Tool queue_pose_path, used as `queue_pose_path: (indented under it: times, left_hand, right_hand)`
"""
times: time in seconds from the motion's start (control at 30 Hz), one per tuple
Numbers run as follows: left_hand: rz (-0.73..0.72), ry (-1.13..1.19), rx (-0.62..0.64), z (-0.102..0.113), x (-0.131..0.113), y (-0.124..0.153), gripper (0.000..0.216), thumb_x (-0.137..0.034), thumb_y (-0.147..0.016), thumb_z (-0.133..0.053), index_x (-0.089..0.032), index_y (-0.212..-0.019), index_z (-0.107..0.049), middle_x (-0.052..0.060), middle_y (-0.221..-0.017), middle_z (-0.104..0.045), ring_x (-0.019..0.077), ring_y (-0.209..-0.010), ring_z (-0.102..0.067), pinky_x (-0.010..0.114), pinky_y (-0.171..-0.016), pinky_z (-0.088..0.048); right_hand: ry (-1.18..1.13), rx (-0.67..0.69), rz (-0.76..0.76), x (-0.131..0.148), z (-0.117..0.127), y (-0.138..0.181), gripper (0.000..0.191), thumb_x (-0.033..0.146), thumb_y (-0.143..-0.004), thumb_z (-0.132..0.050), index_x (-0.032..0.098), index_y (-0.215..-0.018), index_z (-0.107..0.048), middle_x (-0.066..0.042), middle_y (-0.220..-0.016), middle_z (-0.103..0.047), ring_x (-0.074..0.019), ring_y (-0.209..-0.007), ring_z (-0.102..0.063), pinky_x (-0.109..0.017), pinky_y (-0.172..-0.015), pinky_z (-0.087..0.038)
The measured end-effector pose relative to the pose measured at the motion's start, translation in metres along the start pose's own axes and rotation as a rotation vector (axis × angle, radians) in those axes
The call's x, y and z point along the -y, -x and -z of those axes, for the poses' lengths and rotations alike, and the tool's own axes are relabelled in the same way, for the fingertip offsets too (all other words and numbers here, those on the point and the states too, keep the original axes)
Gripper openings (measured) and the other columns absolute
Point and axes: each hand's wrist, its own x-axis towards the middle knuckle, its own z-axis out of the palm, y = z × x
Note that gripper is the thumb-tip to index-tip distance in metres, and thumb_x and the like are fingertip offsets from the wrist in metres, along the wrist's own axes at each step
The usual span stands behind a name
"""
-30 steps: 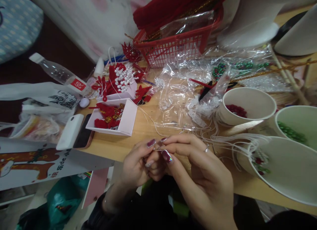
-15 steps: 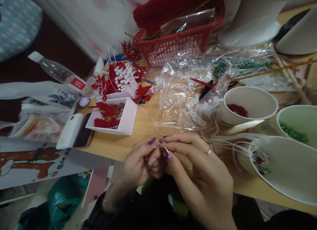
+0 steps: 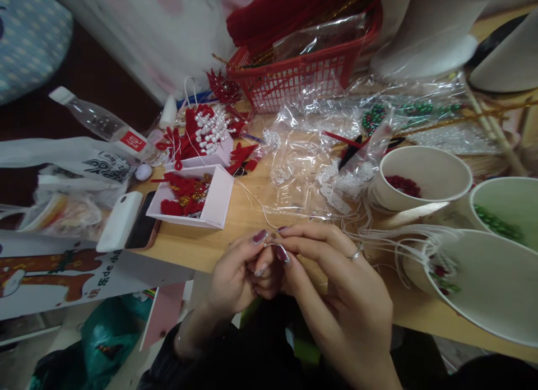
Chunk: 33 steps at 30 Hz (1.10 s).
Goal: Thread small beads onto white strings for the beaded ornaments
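Note:
My left hand (image 3: 235, 275) and my right hand (image 3: 336, 289) meet fingertip to fingertip over the near edge of the wooden table (image 3: 247, 216). Both pinch something very small between thumb and forefinger; the fingers hide it. White cords (image 3: 390, 236) trail from near my right hand to a big paper bowl (image 3: 483, 289) at the right. My right hand wears a ring.
Two white boxes (image 3: 216, 202) of red and pearl trimmings stand at the left, beside a phone (image 3: 140, 230) and a white power bank (image 3: 119, 222). A paper cup of red beads (image 3: 424, 177), a cup of green beads (image 3: 504, 208), crumpled cellophane (image 3: 311, 154) and a red basket (image 3: 302, 76) lie behind.
Both hands shifted slightly up and away from me. The fingertips stay pressed together on the hidden small thing.

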Motion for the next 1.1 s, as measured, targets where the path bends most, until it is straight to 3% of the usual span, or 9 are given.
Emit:
queue_pose_path:
  times: [0.33, 0.83, 1.1]
  left_hand:
    - [-0.038, 0.011, -0.093, 0.002, 0.003, -0.001, 0.051, -0.043, -0.077, -0.076, -0.017, -0.051, -0.041, -0.009, -0.044, -0.022, 0.0036, -0.037, -0.014, 0.015, -0.035, -0.015]
    - [-0.107, -0.089, -0.189, 0.005, 0.007, 0.003, 0.048, -0.049, -0.076, -0.076, -0.016, -0.05, -0.054, -0.005, -0.042, -0.035, 0.0068, -0.037, -0.028, 0.02, -0.037, -0.019]
    - [-0.17, -0.153, -0.2, 0.01, 0.012, 0.003, 0.054, -0.055, -0.08, -0.072, -0.016, -0.048, -0.053, -0.005, -0.041, -0.036, 0.0066, -0.037, -0.027, 0.021, -0.038, -0.018]
  right_hand:
    - [0.069, 0.068, 0.056, -0.002, 0.0, -0.001, 0.017, 0.003, -0.09, -0.059, 0.011, -0.101, -0.069, -0.005, -0.103, -0.07, -0.0067, -0.099, -0.066, -0.011, -0.093, -0.049]
    - [0.204, 0.086, 0.139, -0.003, 0.001, 0.001, 0.021, 0.006, -0.095, -0.055, 0.015, -0.107, -0.069, -0.005, -0.103, -0.071, -0.0132, -0.095, -0.066, -0.023, -0.086, -0.053]
    - [0.076, 0.08, 0.071, -0.002, 0.001, 0.0, 0.022, 0.002, -0.093, -0.054, 0.009, -0.105, -0.07, -0.008, -0.102, -0.07, -0.0106, -0.097, -0.066, -0.018, -0.088, -0.052]
